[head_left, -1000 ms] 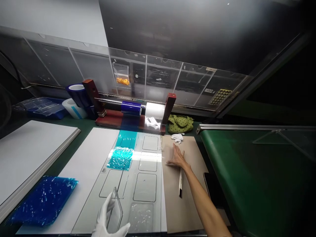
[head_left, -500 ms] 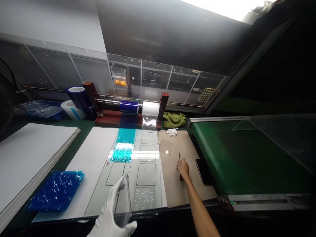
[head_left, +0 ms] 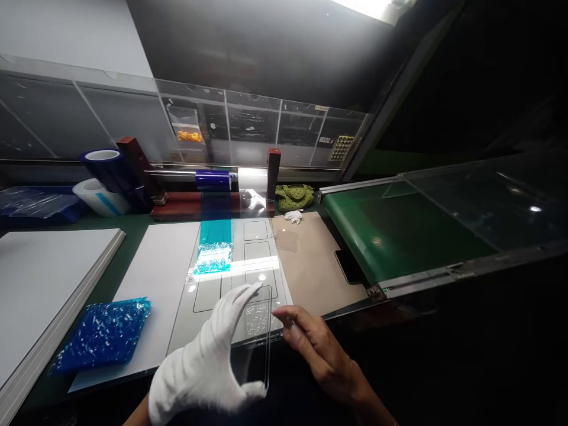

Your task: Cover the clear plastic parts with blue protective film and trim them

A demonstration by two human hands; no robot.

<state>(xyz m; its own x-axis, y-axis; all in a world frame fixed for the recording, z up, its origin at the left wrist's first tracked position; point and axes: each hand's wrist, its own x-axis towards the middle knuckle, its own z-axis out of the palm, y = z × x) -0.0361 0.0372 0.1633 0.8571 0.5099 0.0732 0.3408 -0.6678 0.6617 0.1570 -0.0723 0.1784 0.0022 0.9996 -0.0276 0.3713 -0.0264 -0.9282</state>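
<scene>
My left hand [head_left: 208, 349], in a white glove, grips a clear rectangular plate [head_left: 268, 337] by opposite edges, fingers at the top and thumb at the bottom. The plate is tilted and seen nearly edge-on in front of the table. My bare right hand [head_left: 317, 346] is closed close to the plate's right face, fingertips pinched together. The craft knife it was gripping on the brown board [head_left: 310, 272] no longer lies there; within the fingers it is mostly hidden. Behind the plate, a crinkled clear film piece [head_left: 257, 319] lies on the outlined template sheet [head_left: 208, 302].
Blue film sheets [head_left: 106, 331] lie at left beside a white board stack [head_left: 53, 284]. A holder carries a blue film roll [head_left: 213, 180] and a clear one [head_left: 252, 180]. A phone [head_left: 348, 266] lies beside the green conveyor belt [head_left: 399, 231].
My right hand has lifted off the brown board and come left to the plate, and the knife has left the board. My left hand has brought the plate rightward. The view has shifted right.
</scene>
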